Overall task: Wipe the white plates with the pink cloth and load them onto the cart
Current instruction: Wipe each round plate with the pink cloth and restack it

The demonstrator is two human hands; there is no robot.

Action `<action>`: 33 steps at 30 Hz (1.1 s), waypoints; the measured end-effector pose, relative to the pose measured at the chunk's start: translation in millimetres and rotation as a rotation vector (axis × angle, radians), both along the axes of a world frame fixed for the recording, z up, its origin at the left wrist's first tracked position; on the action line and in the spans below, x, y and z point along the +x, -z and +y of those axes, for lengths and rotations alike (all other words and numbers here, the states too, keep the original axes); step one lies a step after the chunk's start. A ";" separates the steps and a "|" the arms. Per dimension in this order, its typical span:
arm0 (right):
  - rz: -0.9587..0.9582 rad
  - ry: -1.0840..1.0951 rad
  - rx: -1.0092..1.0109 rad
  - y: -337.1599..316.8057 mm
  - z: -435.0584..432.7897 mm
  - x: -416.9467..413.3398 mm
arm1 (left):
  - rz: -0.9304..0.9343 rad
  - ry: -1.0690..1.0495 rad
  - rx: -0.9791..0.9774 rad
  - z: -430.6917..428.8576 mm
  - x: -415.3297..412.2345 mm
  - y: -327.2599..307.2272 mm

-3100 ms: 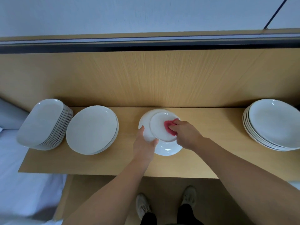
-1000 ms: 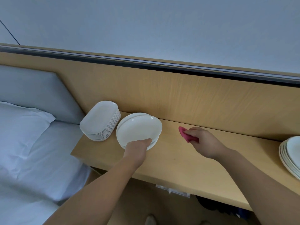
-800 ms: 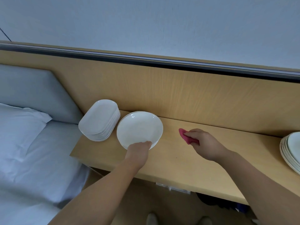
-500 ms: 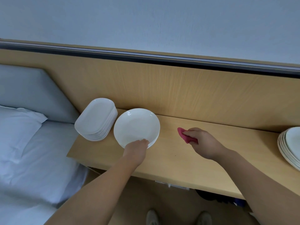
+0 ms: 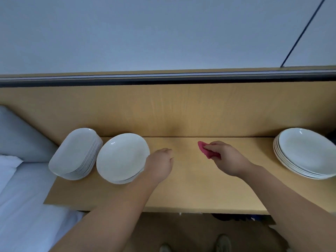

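A stack of round white plates (image 5: 121, 158) sits on the wooden shelf (image 5: 190, 188), left of centre. My left hand (image 5: 161, 163) hovers just right of that stack with loosely curled fingers and holds nothing. My right hand (image 5: 225, 158) pinches the folded pink cloth (image 5: 205, 150) above the middle of the shelf. Another stack of round white plates (image 5: 305, 153) stands at the shelf's right end. No cart is in view.
A stack of oblong white dishes (image 5: 76, 153) stands at the shelf's left end. A bed with white sheets (image 5: 21, 206) and a grey headboard (image 5: 20, 137) lies to the left. A wooden back panel (image 5: 172, 110) rises behind the shelf. My shoes (image 5: 222, 242) show below.
My left hand has set the wiped plate on the left round stack and let go, drawing back to the right. The view has turned right. My right hand still holds the cloth.
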State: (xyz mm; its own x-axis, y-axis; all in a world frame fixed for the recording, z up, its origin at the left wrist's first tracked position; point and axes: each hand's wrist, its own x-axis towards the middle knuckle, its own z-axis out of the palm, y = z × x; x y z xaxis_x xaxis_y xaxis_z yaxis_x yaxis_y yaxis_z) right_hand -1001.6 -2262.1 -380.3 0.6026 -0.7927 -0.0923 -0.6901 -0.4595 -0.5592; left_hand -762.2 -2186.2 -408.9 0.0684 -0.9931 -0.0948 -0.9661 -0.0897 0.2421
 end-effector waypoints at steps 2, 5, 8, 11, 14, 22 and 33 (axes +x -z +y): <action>-0.009 0.055 -0.011 -2.8 -6.1 -28.1 | 0.015 0.043 -0.014 -20.8 -28.8 -2.4; -0.031 0.151 -0.027 -8.1 -13.5 -74.9 | 0.008 0.109 -0.028 -50.1 -74.9 -5.3; -0.060 0.236 -0.016 -13.9 -17.4 -123.7 | 0.003 0.190 -0.049 -74.7 -122.2 -7.5; -0.073 0.327 -0.009 -13.6 -22.8 -172.0 | 0.003 0.270 -0.058 -96.0 -169.4 -8.1; -0.044 0.409 0.014 -11.0 -31.4 -218.2 | 0.009 0.343 -0.062 -116.0 -215.7 -7.7; -0.041 0.497 0.083 6.7 -60.6 -299.3 | 0.050 0.390 -0.003 -161.0 -298.9 0.9; -0.018 0.461 0.158 33.9 -102.3 -333.1 | 0.057 0.250 0.144 -215.3 -355.8 28.8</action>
